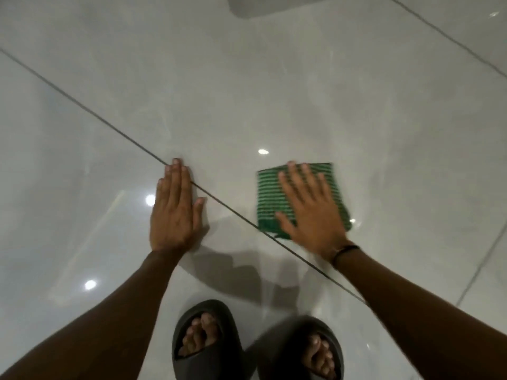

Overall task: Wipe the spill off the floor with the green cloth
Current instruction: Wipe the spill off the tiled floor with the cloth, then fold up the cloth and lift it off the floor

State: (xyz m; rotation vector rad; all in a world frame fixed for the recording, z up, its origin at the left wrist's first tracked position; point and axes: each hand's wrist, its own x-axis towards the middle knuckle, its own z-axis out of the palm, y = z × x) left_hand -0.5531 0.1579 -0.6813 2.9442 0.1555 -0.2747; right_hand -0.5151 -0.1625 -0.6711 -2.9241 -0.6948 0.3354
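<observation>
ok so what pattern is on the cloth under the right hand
Green cloth with thin pale stripes and a solid dark green border, pressed flat by the right hand; head view.

The glossy pale tiled floor (247,91), crossed by dark grout lines, carried a folded green cloth (269,198) at three o'clock, a flat left hand (172,212) at nine, the right hand (310,212) pressing the cloth, and two dark slippers (197,319) at six.

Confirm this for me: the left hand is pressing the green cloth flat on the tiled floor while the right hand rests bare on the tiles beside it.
The hands are swapped. In the head view the right hand lies spread flat on the green cloth, pressing it to the tiled floor, while the left hand rests bare on the tiles beside it, across a grout line.
</observation>
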